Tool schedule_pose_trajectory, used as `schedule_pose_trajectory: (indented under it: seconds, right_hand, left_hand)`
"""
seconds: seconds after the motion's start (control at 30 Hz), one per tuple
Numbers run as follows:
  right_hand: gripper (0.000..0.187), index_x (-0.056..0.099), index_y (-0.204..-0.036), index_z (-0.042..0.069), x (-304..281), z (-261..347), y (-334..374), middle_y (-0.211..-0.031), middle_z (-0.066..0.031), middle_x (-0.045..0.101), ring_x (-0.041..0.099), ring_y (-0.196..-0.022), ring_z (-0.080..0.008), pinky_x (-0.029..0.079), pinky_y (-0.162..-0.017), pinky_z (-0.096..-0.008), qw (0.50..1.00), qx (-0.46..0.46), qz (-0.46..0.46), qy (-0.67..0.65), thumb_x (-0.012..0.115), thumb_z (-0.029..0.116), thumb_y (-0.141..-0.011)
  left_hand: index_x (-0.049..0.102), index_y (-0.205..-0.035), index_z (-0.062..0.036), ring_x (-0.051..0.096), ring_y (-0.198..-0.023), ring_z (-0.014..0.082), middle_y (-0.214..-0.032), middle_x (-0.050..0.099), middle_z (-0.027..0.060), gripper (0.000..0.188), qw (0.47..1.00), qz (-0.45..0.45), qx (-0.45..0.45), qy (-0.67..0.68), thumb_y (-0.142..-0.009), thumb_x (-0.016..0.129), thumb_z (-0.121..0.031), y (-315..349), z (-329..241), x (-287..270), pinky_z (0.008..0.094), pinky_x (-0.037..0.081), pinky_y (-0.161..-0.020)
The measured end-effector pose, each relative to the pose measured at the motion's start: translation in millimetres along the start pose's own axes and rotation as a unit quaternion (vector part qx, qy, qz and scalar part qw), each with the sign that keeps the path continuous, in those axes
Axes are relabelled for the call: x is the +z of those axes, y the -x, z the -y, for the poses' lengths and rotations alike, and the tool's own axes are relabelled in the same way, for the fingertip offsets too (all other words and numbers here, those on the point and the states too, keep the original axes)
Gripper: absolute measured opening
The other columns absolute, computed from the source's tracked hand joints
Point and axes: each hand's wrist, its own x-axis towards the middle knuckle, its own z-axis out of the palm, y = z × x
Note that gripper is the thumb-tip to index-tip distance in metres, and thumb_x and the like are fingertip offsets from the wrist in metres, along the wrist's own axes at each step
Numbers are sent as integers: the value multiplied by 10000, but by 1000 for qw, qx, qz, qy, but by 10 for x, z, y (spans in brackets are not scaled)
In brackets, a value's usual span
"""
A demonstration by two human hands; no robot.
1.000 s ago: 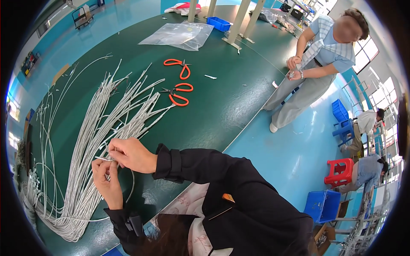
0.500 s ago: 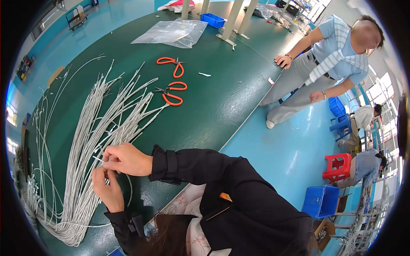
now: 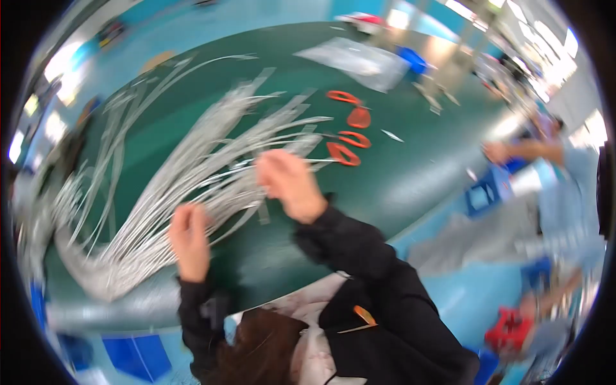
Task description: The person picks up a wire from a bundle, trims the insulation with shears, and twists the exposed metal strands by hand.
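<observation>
A large bundle of grey-white cables [image 3: 163, 186] fans out over the green table [image 3: 410, 163]. Over the bundle's near edge is my left hand [image 3: 190, 247], its fingers bent and smeared by motion. My right hand [image 3: 292, 186] hovers higher up, beside the loose cable ends on the right, also blurred. Whether either hand holds a cable is not clear. Beyond the right hand lie two pairs of orange-handled scissors, the nearer scissors [image 3: 340, 154] close to the cable tips and the farther scissors [image 3: 344, 97] behind them.
A clear plastic bag [image 3: 356, 61] and a small blue bin [image 3: 412, 59] lie at the far side, near table legs. Another person [image 3: 571, 186] stands at the right past the table edge. A red stool [image 3: 508, 330] is on the floor.
My hands, together at the bundle before, are now apart; the right has moved right and away from me. The whole view has turned, shifting the scissors and bag rightward.
</observation>
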Motion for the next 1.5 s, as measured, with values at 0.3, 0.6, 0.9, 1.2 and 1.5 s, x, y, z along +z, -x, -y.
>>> schedule_pose_trajectory:
  seconds: [0.3,0.6,0.9,1.2,1.5]
  right_hand:
    - [175,510,-1084,15,124,40,191,-764,-42,588,505,-543,-65,364,-459,-181,983,19,138,118,487,99,-933]
    - [338,380,-1206,9,237,33,250,-843,-58,587,539,-599,-86,387,-503,-184,975,21,184,125,495,-22,-889]
    - [324,405,-1189,-8,262,7,327,-882,-81,601,576,-644,-91,430,-527,-189,963,-5,169,211,499,-35,-880]
    - [214,481,-1086,-32,280,47,328,-898,-102,614,607,-671,-110,491,-565,-215,956,-7,154,250,529,-20,-878]
    - [151,522,-1020,-32,290,-4,323,-832,-48,578,586,-666,-86,474,-573,-209,977,-26,124,169,549,-11,-873]
  left_hand:
    - [497,-1166,-28,543,-642,104,-1152,557,91,423,992,40,118,-8,-768,634,19,138,-317,253,231,452,-594]
    - [561,-1055,-19,606,-732,182,-971,616,105,272,986,33,158,-34,-795,615,38,81,-120,281,284,483,-645]
    - [614,-877,3,602,-718,185,-789,615,75,59,989,33,131,-55,-819,607,8,87,-111,240,277,472,-634]
    - [612,-833,4,569,-718,120,-771,602,46,30,995,87,-1,46,-836,602,-24,44,-172,172,244,448,-640]
    - [554,-879,-5,529,-747,73,-874,570,10,86,953,170,-44,247,-909,538,-84,24,62,180,218,429,-687]
